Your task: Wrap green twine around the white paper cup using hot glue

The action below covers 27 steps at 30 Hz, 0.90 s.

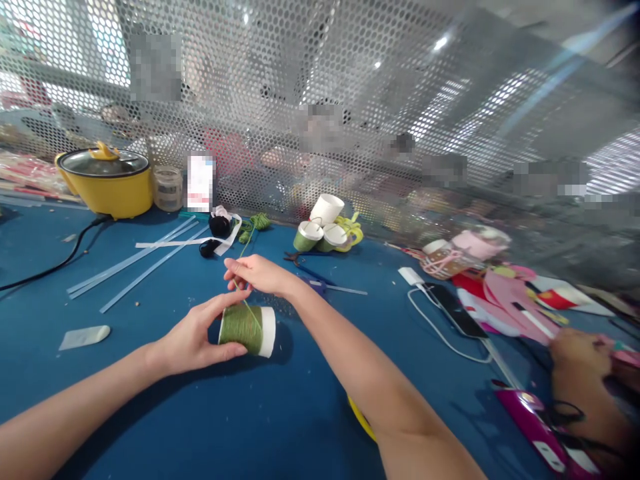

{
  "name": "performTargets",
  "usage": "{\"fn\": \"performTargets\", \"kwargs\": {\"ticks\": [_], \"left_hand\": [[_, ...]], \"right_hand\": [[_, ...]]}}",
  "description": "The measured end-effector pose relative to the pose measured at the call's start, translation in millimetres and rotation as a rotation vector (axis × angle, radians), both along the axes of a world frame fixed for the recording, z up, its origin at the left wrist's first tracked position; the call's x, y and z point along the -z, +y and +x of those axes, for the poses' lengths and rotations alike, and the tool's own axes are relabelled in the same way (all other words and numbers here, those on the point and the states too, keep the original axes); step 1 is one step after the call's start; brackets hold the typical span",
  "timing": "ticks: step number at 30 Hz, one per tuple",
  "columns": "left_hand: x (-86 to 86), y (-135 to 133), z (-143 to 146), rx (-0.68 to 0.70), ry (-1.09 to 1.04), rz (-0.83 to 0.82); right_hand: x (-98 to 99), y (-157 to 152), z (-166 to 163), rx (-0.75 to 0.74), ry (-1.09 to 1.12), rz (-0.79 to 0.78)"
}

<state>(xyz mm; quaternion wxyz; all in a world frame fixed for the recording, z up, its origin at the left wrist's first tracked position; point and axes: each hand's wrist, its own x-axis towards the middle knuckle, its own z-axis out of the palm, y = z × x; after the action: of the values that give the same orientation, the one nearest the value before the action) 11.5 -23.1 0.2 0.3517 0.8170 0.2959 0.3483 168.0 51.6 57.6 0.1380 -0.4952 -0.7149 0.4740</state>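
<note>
My left hand (pixel 200 333) is closed around the left end of a paper cup (pixel 268 332) lying on its side just over the blue table. Green yarn (pixel 243 330) is wound round most of the cup, leaving a white band bare at its right end. Just above the cup, my right hand (pixel 253 273) pinches the yarn strand, which runs from the cup up toward a loose green yarn bundle (pixel 259 221). Some fingers of my left hand are hidden behind the cup.
A yellow electric pot (pixel 115 190) stands back left, near clear glue sticks (pixel 135 257). Yarn-wrapped cups (pixel 309 235) and pliers (pixel 295 258) lie behind my right arm. On the right are a phone (pixel 455 310), pink pieces (pixel 520 303), a magenta tool (pixel 533 427) and another person's hand (pixel 580 353).
</note>
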Motion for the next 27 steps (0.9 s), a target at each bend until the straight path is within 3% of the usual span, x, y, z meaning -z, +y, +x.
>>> {"fn": "performTargets", "kwargs": {"ticks": [3,8,14,20,24,27], "left_hand": [[-5.6,0.6,-0.1,-0.018,0.095,0.033],[-5.6,1.8,0.6,-0.068,0.086,0.024],[-4.7,0.8,-0.6,-0.046,0.086,0.046],[-1.5,3.3,-1.8,-0.118,0.011,0.032],[1.7,4.6,-2.6,-0.162,-0.035,-0.028],[2.3,5.2,-3.3,-0.161,-0.051,-0.029]], "right_hand": [[2.1,5.5,25.5,0.145,-0.082,0.074],[-12.3,1.6,82.7,0.392,-0.222,0.246],[-10.0,-21.7,124.4,0.471,-0.499,0.303],[17.4,-39.0,135.7,0.428,-0.702,0.21],[32.1,-37.2,132.5,0.51,-0.705,0.205],[30.0,-38.7,130.5,0.58,-0.626,0.171]]}}
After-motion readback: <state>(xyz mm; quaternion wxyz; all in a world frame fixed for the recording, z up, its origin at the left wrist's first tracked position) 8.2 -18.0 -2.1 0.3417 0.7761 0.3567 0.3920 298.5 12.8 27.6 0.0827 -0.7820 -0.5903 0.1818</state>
